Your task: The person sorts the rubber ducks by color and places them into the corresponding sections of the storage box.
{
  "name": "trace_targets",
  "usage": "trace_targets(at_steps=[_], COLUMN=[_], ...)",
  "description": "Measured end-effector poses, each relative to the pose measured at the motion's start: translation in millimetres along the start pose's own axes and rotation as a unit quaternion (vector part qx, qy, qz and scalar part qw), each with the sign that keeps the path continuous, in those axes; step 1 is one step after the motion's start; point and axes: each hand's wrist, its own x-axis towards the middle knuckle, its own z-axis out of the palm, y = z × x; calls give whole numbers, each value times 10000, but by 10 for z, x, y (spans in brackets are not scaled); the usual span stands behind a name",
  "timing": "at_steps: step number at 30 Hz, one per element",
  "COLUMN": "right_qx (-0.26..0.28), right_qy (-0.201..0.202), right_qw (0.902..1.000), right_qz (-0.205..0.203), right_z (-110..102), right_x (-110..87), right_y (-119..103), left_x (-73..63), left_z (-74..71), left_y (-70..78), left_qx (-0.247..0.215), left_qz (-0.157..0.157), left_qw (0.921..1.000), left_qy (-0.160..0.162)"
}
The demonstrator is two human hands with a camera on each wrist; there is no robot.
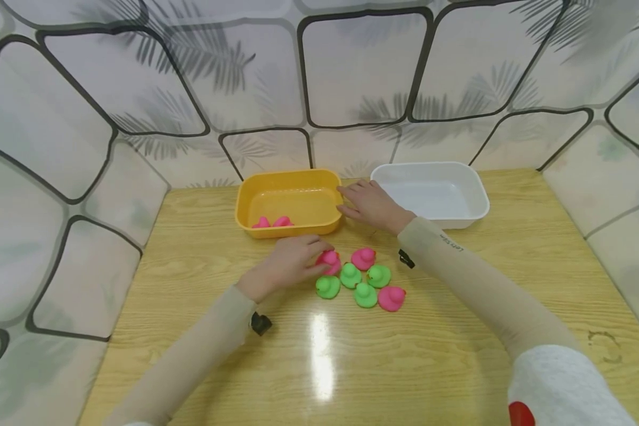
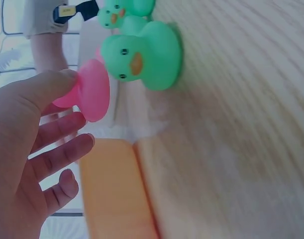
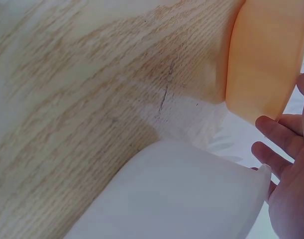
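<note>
My left hand (image 1: 284, 266) pinches a pink rubber duck (image 2: 94, 90) between thumb and fingers at the left of a loose group of ducks. In the left wrist view its base appears slightly off the table. Beside it sit several green rubber ducks (image 1: 327, 287), with more pink ducks (image 1: 391, 298) among them. My right hand (image 1: 373, 205) is at the right end of the yellow bin (image 1: 290, 231), its fingers loosely extended by the rim. The right wrist view shows the same hand between the yellow bin and the white bin (image 3: 176, 184).
Two pink ducks (image 1: 283, 221) lie inside the yellow bin near its front wall. The white bin stands to its right at the back of the wooden table (image 1: 234, 378). A patterned curtain (image 1: 362, 71) rises behind the table and along both sides.
</note>
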Motion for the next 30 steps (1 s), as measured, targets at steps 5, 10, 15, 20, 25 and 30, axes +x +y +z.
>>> trace_targets(at_steps=[5,10,15,20,25,30], right_qx=[6,71,85,59,42,8], right_qy=[11,5,-5,-20,-38,-49], right_qw=[10000,10000,10000,10000,10000,10000], right_qz=[-33,-18,2,-14,-55,-58], right_z=[0,1,8,-3,-7,-3], right_x=[8,14,12,9,13,19], right_y=[-2,-2,5,0,0,8], left_x=[-38,-58,-59,-56,-53,-38], left_z=[-99,-179,-251,-362,-471,-561], left_y=[19,14,-24,-82,-175,-290], left_qx=[26,-2,52,36,-61,-8], left_qz=[68,98,-32,-30,-48,-233], left_qw=[9998,9993,9994,9991,9986,9983], left_qy=[206,368,347,412,515,530])
